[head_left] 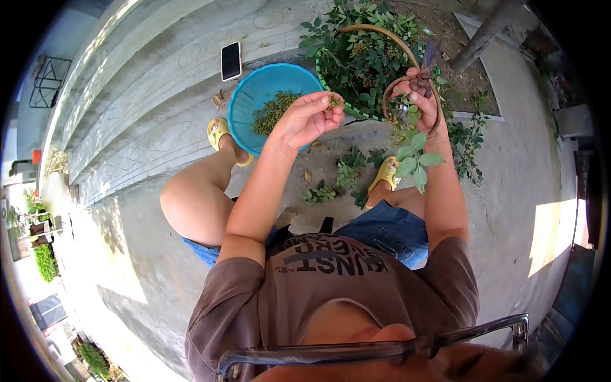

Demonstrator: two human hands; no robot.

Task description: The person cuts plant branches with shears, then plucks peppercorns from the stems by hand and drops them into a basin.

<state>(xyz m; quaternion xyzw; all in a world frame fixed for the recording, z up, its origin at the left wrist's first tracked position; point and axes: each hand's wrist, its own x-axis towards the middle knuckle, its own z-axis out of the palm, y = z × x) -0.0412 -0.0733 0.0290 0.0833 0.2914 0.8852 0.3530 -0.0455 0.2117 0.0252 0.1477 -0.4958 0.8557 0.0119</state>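
Note:
My left hand (310,119) is closed, its fingertips pinching a cluster of small green-brown berries (335,102) beside the rim of a blue plastic basin (240,95). In the basin lies a heap of similar berries (273,113). At the right, my right hand (422,102) is closed around a leafy sprig (419,160) that hangs down past the wrist. Scissors (421,80) with large looped handles are also in that hand, blades pointing away from me. Just beyond it stands a basket (375,32) with an arched handle, full of leafy, berry-bearing branches (359,70).
A phone (231,61) rests on the concrete steps (153,83) left of the basin. Cut leafy twigs (319,193) lie on the ground between my yellow slippers (384,176). More branches (468,143) spill out to the right, near a thin trunk (489,35).

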